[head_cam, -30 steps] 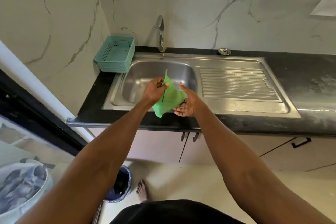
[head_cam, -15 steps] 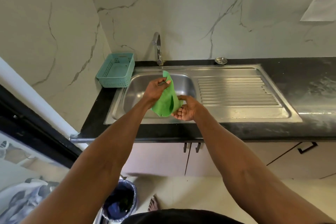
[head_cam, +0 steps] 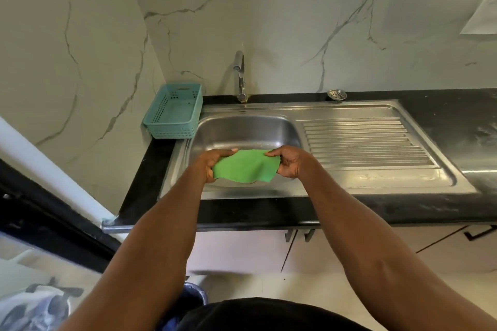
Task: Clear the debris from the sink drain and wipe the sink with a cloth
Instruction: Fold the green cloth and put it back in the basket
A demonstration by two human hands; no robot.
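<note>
A green cloth (head_cam: 245, 165) is stretched flat between my two hands above the front of the steel sink basin (head_cam: 242, 130). My left hand (head_cam: 213, 162) grips the cloth's left edge and my right hand (head_cam: 290, 161) grips its right edge. The cloth and hands hide the basin floor and the drain. A round metal drain strainer (head_cam: 336, 94) lies on the counter behind the ribbed drainboard (head_cam: 360, 142).
A teal plastic basket (head_cam: 174, 111) stands left of the sink by the wall. The tap (head_cam: 240, 76) rises behind the basin. Black countertop (head_cam: 457, 115) extends right. A dark bin (head_cam: 193, 297) sits on the floor below, and cabinet doors are under the counter.
The cloth hung folded from my left hand with the right hand beneath it; now both hands have pulled it open and hold it spread flat. The view has tilted slightly.
</note>
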